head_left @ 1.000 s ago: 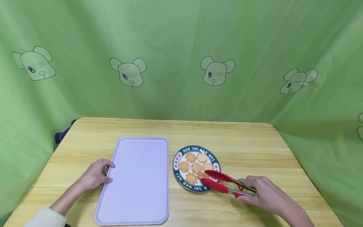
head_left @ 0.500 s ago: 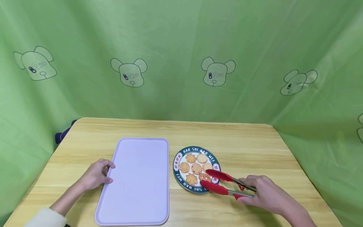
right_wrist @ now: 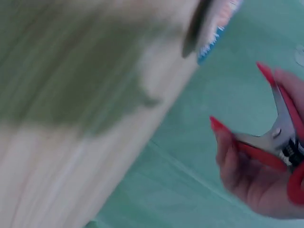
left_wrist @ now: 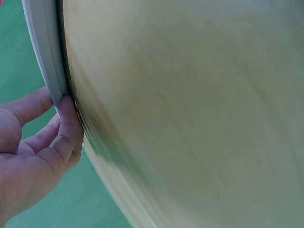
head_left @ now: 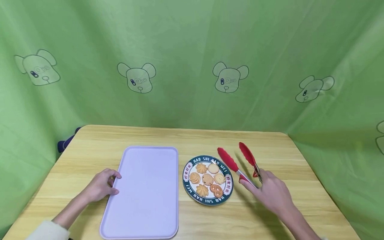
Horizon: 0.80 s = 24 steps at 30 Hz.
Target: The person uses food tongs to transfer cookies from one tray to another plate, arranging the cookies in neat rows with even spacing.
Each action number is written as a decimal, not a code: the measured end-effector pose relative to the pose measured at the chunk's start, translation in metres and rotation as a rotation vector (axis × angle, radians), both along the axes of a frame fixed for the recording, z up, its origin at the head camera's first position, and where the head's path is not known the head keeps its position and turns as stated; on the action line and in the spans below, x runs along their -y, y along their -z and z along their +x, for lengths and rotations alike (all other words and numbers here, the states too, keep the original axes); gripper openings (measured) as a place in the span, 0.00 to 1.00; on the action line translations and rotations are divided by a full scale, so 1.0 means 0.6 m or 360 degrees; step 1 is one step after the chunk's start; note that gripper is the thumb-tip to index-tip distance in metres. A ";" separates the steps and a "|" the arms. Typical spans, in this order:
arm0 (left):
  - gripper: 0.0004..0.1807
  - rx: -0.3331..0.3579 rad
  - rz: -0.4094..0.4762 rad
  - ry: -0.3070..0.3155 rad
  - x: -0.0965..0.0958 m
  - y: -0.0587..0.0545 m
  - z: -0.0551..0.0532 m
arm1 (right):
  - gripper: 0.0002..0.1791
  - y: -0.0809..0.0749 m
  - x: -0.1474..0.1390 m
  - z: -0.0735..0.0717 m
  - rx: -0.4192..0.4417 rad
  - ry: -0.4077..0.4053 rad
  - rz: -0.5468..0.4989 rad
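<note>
My left hand [head_left: 103,185] pinches the left rim of a lilac rectangular tray [head_left: 144,193]. In the left wrist view the fingers [left_wrist: 66,133] and thumb take the tray's edge [left_wrist: 45,47] from either side. My right hand [head_left: 274,193] grips a pair of red-tipped tongs [head_left: 229,160]. The tongs are raised at the plate's upper right, their arms spread with nothing between the tips. A green-rimmed plate [head_left: 187,190] carries several cookies, among them a pretzel-shaped cookie [head_left: 216,190] at the lower right and a round speckled cookie [head_left: 207,179] in the middle.
The wooden table [head_left: 255,136] bears the tray on the left and the plate just right of it. A green curtain [head_left: 186,110] with bear-head drawings hangs behind and at the sides. Something dark [head_left: 64,144] shows past the table's left back corner.
My right hand has lifted the tongs off the pretzel-shaped cookie and swung them up and away, the tips now wider apart. That cookie stays on the plate. The left hand stays put.
</note>
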State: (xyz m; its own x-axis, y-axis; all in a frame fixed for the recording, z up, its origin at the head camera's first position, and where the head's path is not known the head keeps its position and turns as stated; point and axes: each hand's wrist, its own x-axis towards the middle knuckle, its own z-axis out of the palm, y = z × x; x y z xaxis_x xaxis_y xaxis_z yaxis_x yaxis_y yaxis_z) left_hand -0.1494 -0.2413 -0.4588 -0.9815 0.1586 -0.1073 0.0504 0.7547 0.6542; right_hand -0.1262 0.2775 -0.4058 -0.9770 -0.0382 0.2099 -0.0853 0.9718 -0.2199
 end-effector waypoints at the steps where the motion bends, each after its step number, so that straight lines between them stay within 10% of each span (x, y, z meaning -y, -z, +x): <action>1: 0.25 0.0000 0.0001 0.0000 0.000 0.000 -0.001 | 0.41 0.006 0.001 -0.005 0.0003 0.0047 0.0015; 8: 0.25 0.0013 0.0003 -0.0004 -0.003 0.002 -0.004 | 0.52 0.039 0.009 -0.028 0.0190 0.0267 0.0060; 24: 0.25 0.0042 -0.0039 0.0004 -0.003 0.008 0.004 | 0.62 0.064 0.014 -0.036 0.0506 0.0324 0.0133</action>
State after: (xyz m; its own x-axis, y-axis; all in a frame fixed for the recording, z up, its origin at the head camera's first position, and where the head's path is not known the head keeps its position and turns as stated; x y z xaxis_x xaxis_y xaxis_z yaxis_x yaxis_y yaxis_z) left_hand -0.1469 -0.2395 -0.4637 -0.9779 0.1581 -0.1370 0.0355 0.7705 0.6365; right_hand -0.1480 0.2694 -0.4444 -0.9821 0.1592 -0.1005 0.1711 0.9775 -0.1234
